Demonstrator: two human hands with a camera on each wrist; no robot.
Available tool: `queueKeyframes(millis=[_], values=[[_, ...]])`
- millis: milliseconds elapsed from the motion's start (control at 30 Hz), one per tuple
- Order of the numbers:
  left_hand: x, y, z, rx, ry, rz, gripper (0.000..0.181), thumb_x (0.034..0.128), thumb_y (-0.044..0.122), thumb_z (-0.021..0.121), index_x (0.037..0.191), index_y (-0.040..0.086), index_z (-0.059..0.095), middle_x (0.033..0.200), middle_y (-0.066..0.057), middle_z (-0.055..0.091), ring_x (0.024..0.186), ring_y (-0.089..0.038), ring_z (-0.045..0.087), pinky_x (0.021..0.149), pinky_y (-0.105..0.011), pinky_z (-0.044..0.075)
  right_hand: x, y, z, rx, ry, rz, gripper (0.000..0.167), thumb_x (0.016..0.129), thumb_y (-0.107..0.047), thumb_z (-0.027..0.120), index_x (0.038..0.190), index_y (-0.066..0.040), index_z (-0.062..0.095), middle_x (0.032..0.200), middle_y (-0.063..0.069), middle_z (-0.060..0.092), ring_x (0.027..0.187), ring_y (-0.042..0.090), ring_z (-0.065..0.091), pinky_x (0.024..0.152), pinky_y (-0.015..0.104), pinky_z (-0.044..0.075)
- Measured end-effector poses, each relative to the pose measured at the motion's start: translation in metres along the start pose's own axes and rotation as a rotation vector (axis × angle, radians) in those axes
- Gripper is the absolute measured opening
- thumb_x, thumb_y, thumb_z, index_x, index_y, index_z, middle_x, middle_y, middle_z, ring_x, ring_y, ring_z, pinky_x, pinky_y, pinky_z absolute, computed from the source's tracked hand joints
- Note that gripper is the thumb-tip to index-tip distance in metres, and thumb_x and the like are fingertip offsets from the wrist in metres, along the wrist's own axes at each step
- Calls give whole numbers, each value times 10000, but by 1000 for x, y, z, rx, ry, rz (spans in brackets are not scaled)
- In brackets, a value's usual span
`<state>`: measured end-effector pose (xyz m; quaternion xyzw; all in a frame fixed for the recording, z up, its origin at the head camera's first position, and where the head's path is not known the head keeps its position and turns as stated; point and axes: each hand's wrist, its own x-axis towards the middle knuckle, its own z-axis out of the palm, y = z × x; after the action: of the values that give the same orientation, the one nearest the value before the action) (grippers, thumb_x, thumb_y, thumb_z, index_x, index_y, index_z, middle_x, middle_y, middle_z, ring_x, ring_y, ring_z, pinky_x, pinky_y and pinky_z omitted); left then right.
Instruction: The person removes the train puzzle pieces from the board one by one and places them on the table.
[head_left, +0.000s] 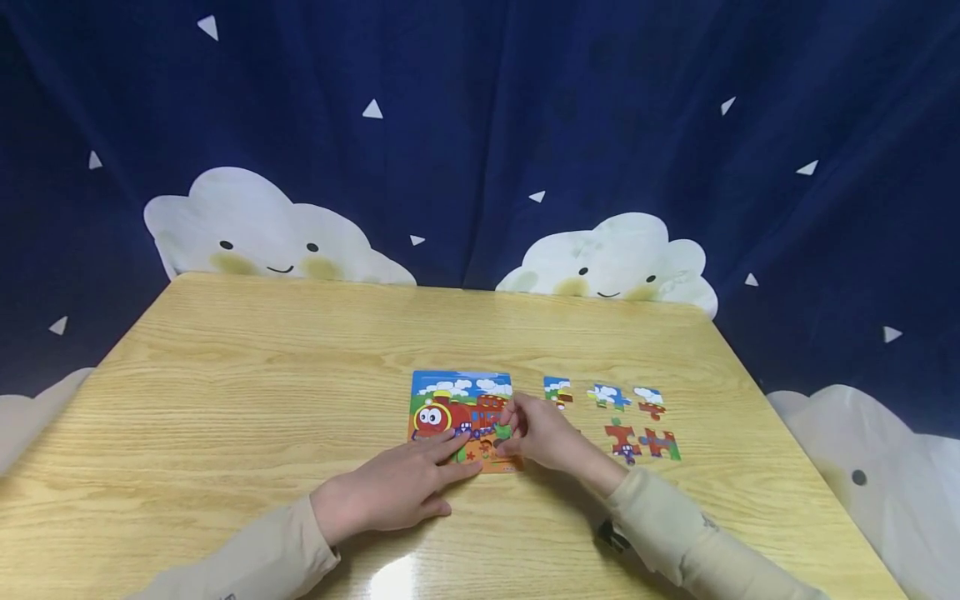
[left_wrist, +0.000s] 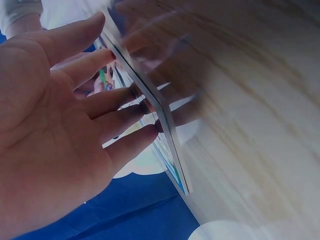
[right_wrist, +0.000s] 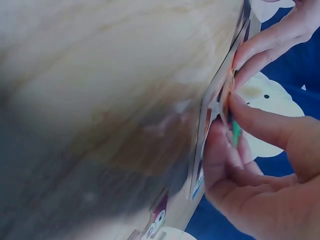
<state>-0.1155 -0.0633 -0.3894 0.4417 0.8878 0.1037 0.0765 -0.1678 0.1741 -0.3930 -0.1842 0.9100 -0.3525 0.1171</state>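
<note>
A jigsaw puzzle board (head_left: 461, 387) with a red cartoon train lies flat on the table. My left hand (head_left: 397, 483) rests its outstretched fingers on the board's lower left part; the left wrist view shows these fingers (left_wrist: 125, 150) reaching over the board's edge (left_wrist: 162, 107). Thumb and fingers of my right hand (head_left: 551, 433) pinch a puzzle piece (head_left: 502, 432) with green on it, over the board's right side. In the right wrist view this piece (right_wrist: 235, 132) is tilted up from the board, mostly covered by the fingers. Whether its lower edge touches the board cannot be told.
Several loose pieces lie right of the board: a blue-and-green one (head_left: 557, 390), cloud pieces (head_left: 609, 396) (head_left: 649, 402), and two red train pieces (head_left: 621, 437) (head_left: 660, 443). Another is mostly hidden behind my right hand. A dark blue curtain (head_left: 465, 125) hangs behind the wooden table (head_left: 262, 375).
</note>
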Motion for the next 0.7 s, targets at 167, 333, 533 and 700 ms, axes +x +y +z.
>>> queueKeyframes(millis=[167,333,533,700], values=[[1,-1,1,-4,-1,-12,552,951,313,654,1466,198,492,1532,-180,364,1395,-338,362,1102,-444,352,-1,4,-2,85,-12,-75,301,754,16,815,885,-34,548,734,9,561,610,122,538,529,204,439],[1,-1,2,1,3,-8,550,958,315,642,1471,198,484,1536,-172,360,1404,-325,349,1110,-438,340,-7,11,-8,128,-37,-84,252,799,-11,785,889,-44,552,716,3,573,602,113,520,511,210,432],[1,-2,2,15,1,-4,549,957,303,643,1471,196,483,1541,-159,356,1408,-314,346,1111,-423,342,-27,21,-24,146,-78,-65,236,801,-24,787,889,-39,569,697,10,607,576,129,555,538,255,498],[0,-2,2,16,2,-1,539,959,289,644,1466,189,490,1544,-155,353,1406,-310,351,1110,-415,344,-53,34,-39,153,-123,-28,224,815,-46,783,897,-37,575,686,16,603,565,97,515,523,239,466]])
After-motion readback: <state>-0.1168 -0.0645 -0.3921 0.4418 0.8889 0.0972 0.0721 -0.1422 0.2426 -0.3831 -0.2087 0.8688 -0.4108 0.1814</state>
